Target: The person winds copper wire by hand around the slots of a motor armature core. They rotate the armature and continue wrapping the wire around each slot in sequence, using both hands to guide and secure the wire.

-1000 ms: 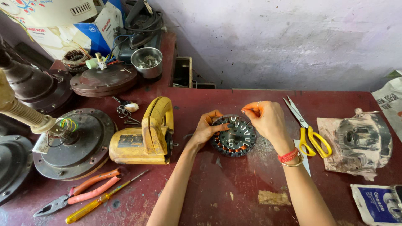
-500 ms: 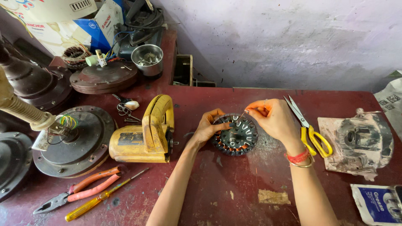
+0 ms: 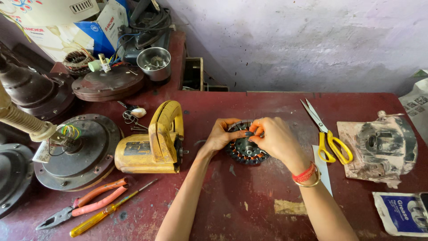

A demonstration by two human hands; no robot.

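Observation:
A round motor stator (image 3: 245,151) with dark laminations and orange copper windings lies flat on the dark red table (image 3: 249,214). My left hand (image 3: 221,135) grips its left rim, fingers curled over the top edge. My right hand (image 3: 274,137), with red and gold bangles at the wrist, rests over the stator's upper right part, its fingertips pinched together at the windings near the centre. What the fingertips pinch is too small to tell.
A yellow power tool (image 3: 154,142) lies left of the stator. Yellow-handled scissors (image 3: 327,134) lie to the right, beside a grimy motor housing (image 3: 384,145) and a pouch (image 3: 403,214). Orange pliers (image 3: 87,206) and a yellow screwdriver (image 3: 104,214) lie front left. Fan motor covers (image 3: 73,149) crowd the left.
My right hand has come down from above the stator's right edge and now rests over it, fingertips at the windings. My left hand has stayed on the left rim.

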